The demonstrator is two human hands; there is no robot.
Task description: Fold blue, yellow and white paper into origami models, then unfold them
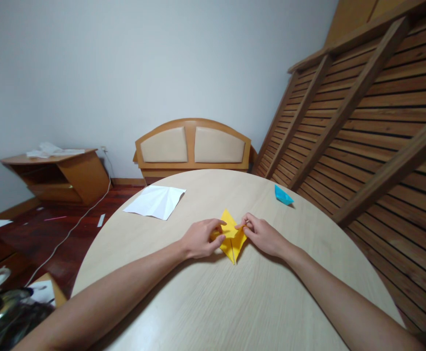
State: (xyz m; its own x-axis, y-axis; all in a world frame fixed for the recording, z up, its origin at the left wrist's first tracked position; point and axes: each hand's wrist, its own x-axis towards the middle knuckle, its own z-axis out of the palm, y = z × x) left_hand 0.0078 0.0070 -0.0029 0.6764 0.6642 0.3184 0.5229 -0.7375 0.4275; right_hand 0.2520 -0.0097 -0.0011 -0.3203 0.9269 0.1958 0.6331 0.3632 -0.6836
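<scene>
A folded yellow paper (232, 241) lies on the round pale wooden table (213, 302), pointed at its near and far ends. My left hand (200, 238) pinches its left side, thumb and fingers pressed on the fold. From the other side my right hand (262, 235) grips the right edge of the same paper with its fingertips. Both hands rest on the tabletop, and part of the paper is hidden under the fingers.
A creased white sheet (156, 201) lies at the table's far left. A small blue folded paper (282, 195) sits at the far right. Behind stand a wooden headboard (194, 145), a slatted bed frame (374, 122) and a low shelf (57, 175); a cable (70, 229) crosses the floor.
</scene>
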